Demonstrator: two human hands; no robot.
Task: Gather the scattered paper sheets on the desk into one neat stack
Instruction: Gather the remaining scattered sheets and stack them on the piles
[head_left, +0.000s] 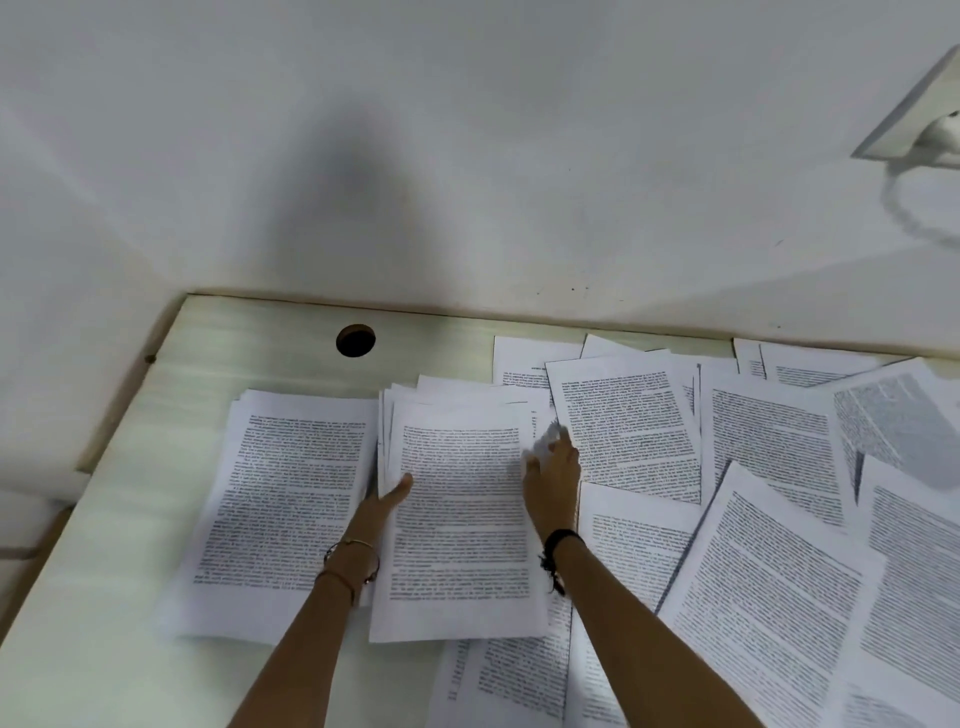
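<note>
A loose pile of printed sheets (457, 519) lies in the middle of the pale desk (104, 597), its far edges fanned out unevenly. My left hand (387, 501) holds the pile's left edge, thumb on the top sheet and fingers hidden beneath. My right hand (553, 478) grips the pile's right edge, where a blurred paper corner curls over the fingers. Just to the left lies a second, tidier stack of sheets (280, 499). Several scattered sheets (769, 597) overlap at odd angles across the right half of the desk.
A round cable hole (356, 340) is cut in the desk near the back edge. A white wall rises right behind the desk, with a socket and plugged cable (924, 135) at upper right. The desk's left edge runs diagonally.
</note>
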